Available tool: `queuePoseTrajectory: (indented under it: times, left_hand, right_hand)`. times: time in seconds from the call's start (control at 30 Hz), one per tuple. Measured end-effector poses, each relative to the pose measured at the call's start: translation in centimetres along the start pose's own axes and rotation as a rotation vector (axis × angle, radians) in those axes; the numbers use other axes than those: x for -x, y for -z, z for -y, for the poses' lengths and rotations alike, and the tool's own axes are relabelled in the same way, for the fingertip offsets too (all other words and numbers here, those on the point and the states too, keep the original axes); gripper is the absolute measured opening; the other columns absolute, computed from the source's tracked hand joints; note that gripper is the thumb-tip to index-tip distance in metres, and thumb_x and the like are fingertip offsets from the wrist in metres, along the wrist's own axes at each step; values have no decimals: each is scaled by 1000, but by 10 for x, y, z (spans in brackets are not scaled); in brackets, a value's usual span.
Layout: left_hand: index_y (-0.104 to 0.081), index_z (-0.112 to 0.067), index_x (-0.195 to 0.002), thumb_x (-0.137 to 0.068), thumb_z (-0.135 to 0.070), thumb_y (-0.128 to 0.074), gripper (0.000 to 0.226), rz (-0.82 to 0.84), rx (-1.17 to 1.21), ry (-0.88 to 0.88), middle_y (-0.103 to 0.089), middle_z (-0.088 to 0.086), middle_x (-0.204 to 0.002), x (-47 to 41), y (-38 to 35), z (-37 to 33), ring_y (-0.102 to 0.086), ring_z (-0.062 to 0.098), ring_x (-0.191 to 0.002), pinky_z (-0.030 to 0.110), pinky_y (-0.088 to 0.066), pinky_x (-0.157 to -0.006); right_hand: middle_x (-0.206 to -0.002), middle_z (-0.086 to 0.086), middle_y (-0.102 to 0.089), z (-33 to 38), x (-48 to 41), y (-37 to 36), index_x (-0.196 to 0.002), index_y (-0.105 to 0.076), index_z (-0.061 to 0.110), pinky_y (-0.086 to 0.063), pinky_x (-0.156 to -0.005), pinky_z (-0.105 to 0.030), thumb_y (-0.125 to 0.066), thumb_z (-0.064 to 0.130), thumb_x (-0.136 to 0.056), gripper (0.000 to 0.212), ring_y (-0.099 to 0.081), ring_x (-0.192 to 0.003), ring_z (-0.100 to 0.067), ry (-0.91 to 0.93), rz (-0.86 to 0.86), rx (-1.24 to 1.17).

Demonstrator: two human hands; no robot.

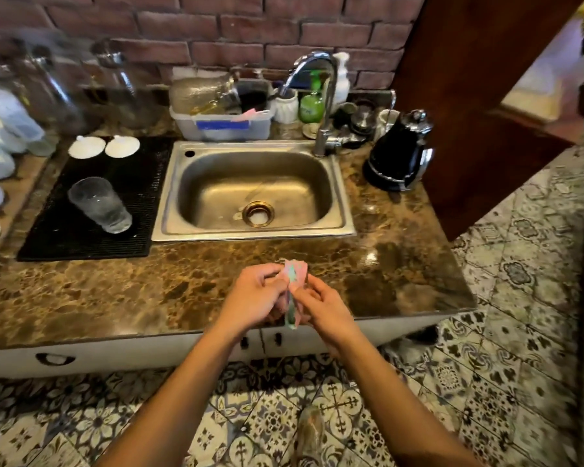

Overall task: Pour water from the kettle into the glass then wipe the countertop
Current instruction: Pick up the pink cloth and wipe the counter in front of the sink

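Observation:
A black and chrome kettle (pixel 398 153) stands on the brown marble countertop (pixel 115 291), right of the sink. A clear glass (pixel 100 205) with water in it stands on the black mat (pixel 91 203) left of the sink. Over the counter's front edge, my left hand (pixel 253 298) and my right hand (pixel 321 305) both grip a folded pink and green cloth (pixel 294 291) between them. The cloth hangs upright, partly hidden by my fingers.
A steel sink (pixel 253 193) with a chrome tap (pixel 321 96) sits mid-counter. Behind it stand a plastic tub of dishes (pixel 223 123) and a green soap bottle (pixel 311 102). White lids (pixel 103 147), jars and bowls crowd the left. A wooden panel (pixel 479 96) bounds the right.

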State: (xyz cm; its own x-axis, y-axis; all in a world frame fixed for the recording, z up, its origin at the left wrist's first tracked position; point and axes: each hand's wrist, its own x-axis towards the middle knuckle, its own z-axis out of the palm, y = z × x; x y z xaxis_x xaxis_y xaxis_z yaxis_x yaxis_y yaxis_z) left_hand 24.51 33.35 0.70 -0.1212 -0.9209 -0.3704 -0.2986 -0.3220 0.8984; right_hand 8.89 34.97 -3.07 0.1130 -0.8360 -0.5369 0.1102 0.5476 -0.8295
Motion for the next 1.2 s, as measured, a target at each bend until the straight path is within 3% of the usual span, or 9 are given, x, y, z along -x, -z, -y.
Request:
queuePoseTrajectory:
  times: [0.27,0.4,0.5,0.53,0.6,0.67,0.8,1.07,1.2]
  left_hand:
    - [-75,-19,-83,-97,-20,-60,21,61,-188,3,-69,4,-59,-39,-103,-52,-63,14,-57,32,-49,-65]
    - [-77,-22,-83,-96,-19,-61,20,55,-209,25,-78,8,-77,-53,-133,-66,-68,17,-67,32,-51,-69]
    - [-76,-32,-78,-96,-18,-63,26,80,-162,44,-81,8,-94,-66,-148,-74,-75,28,-93,46,-58,-89]
    - [-76,-34,-79,-96,-17,-63,27,101,-139,50,-81,8,-96,-70,-152,-76,-75,29,-97,48,-57,-93]
    - [-78,-31,-82,-96,-14,-62,26,116,-72,70,-81,8,-98,-82,-159,-80,-74,31,-101,48,-57,-95]
    - [-77,-29,-83,-96,-8,-62,29,102,26,109,-80,7,-98,-93,-162,-81,-74,29,-100,41,-57,-92]
    - [-77,-19,-91,-92,-1,-63,23,77,157,223,-78,12,-100,-127,-165,-78,-71,20,-86,25,-55,-72]
    - [-71,-4,-108,-94,-1,-63,16,116,334,519,-73,11,-79,-185,-186,-62,-66,10,-48,20,-49,-42]
    - [-68,-12,-113,-93,1,-65,24,132,295,535,-76,7,-92,-201,-202,-50,-72,16,-74,27,-56,-58]
  right_hand:
    - [-71,-1,-75,10,10,108,-127,-64,-1,-48,-48,-13,-59,14,-102,30,-65,-52,-1,-60,-95,-150]
    - [-99,-39,-67,11,2,137,-121,-66,-5,-53,-80,-40,-63,25,-99,38,-62,-83,-31,-75,-222,-250]
    - [-74,-17,-59,11,-4,157,-112,-66,-7,-49,-52,-20,-53,20,-105,32,-57,-56,-14,-129,-320,-335]
    - [-80,-19,-62,13,-7,163,-112,-68,-4,-51,-53,-21,-53,22,-104,31,-59,-59,-13,-148,-323,-394]
    - [-112,-32,-70,16,-16,173,-108,-77,1,-57,-80,-35,-58,26,-102,31,-60,-85,-29,-173,-327,-493]
    - [-123,-32,-68,21,-24,183,-100,-80,4,-56,-84,-38,-62,22,-101,26,-60,-95,-33,-176,-349,-553]
    - [-102,-15,-77,34,-42,204,-117,-66,1,-65,-69,-33,-58,5,-101,19,-73,-91,-25,-140,-381,-534]
    - [-108,-18,-75,57,-89,240,-114,-69,9,-64,-72,-35,-55,-5,-98,26,-74,-94,-28,-115,-483,-272]
    - [-107,-17,-75,55,-109,262,-118,-68,7,-58,-94,-51,-56,-5,-97,27,-72,-97,-30,-142,-515,-143]
